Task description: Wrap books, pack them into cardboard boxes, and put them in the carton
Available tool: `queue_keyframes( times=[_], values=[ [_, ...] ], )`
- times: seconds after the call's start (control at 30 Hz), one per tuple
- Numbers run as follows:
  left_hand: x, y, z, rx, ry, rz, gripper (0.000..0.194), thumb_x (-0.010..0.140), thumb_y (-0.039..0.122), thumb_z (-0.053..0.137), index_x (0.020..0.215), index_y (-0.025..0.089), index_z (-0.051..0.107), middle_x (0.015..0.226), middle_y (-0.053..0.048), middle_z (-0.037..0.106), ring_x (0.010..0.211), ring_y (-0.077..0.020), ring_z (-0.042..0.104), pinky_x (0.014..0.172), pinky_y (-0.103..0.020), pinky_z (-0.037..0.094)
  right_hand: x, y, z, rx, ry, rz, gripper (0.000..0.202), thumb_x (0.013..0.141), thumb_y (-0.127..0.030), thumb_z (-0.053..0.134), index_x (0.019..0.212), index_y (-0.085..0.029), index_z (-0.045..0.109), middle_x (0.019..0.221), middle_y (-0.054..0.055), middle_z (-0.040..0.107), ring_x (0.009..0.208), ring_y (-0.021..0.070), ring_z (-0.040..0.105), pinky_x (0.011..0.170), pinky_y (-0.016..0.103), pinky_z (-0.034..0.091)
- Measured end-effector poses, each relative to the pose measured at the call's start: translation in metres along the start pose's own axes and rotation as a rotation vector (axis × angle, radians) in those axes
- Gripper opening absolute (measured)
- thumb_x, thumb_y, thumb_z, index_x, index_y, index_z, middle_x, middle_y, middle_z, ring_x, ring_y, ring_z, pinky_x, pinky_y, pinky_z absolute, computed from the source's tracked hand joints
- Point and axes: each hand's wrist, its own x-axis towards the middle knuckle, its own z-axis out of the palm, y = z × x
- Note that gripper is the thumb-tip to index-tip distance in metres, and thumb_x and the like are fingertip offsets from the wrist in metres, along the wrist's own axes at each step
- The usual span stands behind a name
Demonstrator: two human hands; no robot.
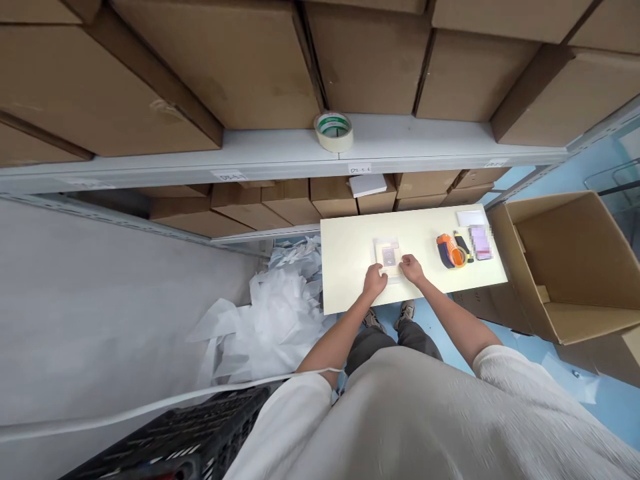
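Packet on table: slip and snag hazards

Packet lies flat on the table and serves as reference point for all places below. It carries a printed front and what appears to be a thin, translucent border.

Left hand is at the packet's near left corner, thumb and forefinger a narrow gap apart; whether they grip cannot be told. Right hand is at the packet's right edge, fingers narrow and drawn together; whether film is pinched between them is too small to judge.

Right of the packet, well apart, lies an orange tape dispenser. Further right, just beside the dispenser, is a yellow-and-black cutter; its blade state cannot be confirmed. An open cardboard box stands farthest right of the packet. White packing sheets heap to its left, below table height.

Risks, as judged: uneven pull between the two hands could crease or tear the thin border. A light touch on one side could let the packet skid on the smooth surface. A careless rightward reach could catch the dispenser or, if exposed, the cutter's blade.
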Motion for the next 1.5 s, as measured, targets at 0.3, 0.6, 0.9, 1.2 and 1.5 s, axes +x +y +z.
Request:
queue_keyframes(
  times=[0.3, 0.6, 0.9, 1.2, 1.5],
  values=[
    [0.011, 0.046, 0.022, 0.093, 0.080, 0.042, 0.046, 0.088, 0.016, 0.062, 0.133, 0.022, 0.065, 0.155, -0.016, 0.057, 0.149, -0.0346, 0.052, 0.126, -0.052, 0.043, 0.011, 0.051, -0.138, -0.060, 0.194, -0.267, 0.032, 0.090, -0.028, 0.054, 0.114, -0.019, 0.073, 0.120, 0.014, 0.076, 0.109, 0.0288, 0.072, 0.102, 0.046, 0.058],
    [0.020, 0.121, 0.084, 0.013, -0.028, 0.174, 0.042, 0.089, 0.014, 0.062, 0.130, 0.021, 0.067, 0.147, -0.015, 0.063, 0.146, -0.0326, 0.056, 0.125, -0.051, 0.044, 0.035, 0.107, -0.248, -0.530, 0.151, -0.199, 0.042, 0.086, -0.013, 0.057, 0.125, -0.016, 0.073, 0.129, 0.016, 0.073, 0.119, 0.0311, 0.066, 0.104, 0.041, 0.052],
    [0.014, 0.142, 0.122, 0.020, -0.113, 0.218, 0.042, 0.089, 0.012, 0.061, 0.130, 0.022, 0.068, 0.147, -0.014, 0.063, 0.148, -0.0306, 0.053, 0.127, -0.052, 0.042, 0.048, 0.121, -0.244, -0.735, 0.024, -0.261, 0.042, 0.093, -0.014, 0.055, 0.132, -0.016, 0.070, 0.143, 0.019, 0.064, 0.128, 0.0357, 0.053, 0.105, 0.045, 0.042],
    [0.012, 0.131, 0.097, 0.059, -0.177, 0.147, 0.040, 0.092, 0.012, 0.056, 0.129, 0.022, 0.068, 0.148, -0.013, 0.061, 0.149, -0.0265, 0.053, 0.127, -0.045, 0.043, 0.061, 0.123, -0.247, -0.699, -0.024, -0.295, 0.032, 0.094, -0.012, 0.056, 0.123, -0.018, 0.067, 0.124, 0.021, 0.071, 0.116, 0.0363, 0.058, 0.101, 0.045, 0.042],
    [0.016, 0.122, 0.077, 0.037, -0.145, 0.179, 0.041, 0.092, 0.012, 0.056, 0.129, 0.021, 0.069, 0.150, -0.013, 0.061, 0.139, -0.0255, 0.062, 0.124, -0.044, 0.046, 0.079, 0.098, -0.273, -0.230, 0.179, -0.050, 0.043, 0.078, -0.027, 0.073, 0.119, -0.020, 0.061, 0.104, 0.011, 0.076, 0.091, 0.0273, 0.069, 0.078, 0.036, 0.053]
  ],
)
